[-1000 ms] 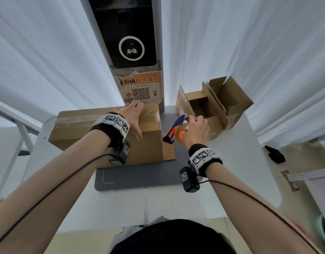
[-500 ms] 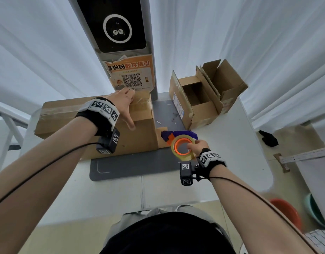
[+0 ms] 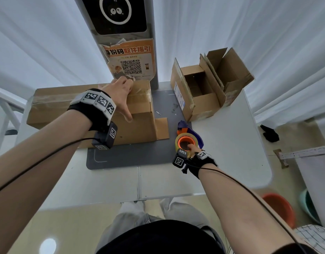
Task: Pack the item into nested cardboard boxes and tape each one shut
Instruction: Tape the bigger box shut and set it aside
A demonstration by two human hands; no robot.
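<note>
Right hand (image 3: pixel 193 150), mostly hidden, grips tape dispenser (image 3: pixel 187 138); left hand (image 3: pixel 117 94) presses box (image 3: pixel 139 114).

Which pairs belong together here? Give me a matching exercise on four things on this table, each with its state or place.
Things:
1. large box
2. small box
3. tape dispenser
4. grey mat

States:
A. flaps open, standing at the table's far right
B. lying under the large box
C. held by the right hand
D. taped along the top, left hand resting on it

Pairs: 1-D, 2-A, 3-C, 4-B
</note>
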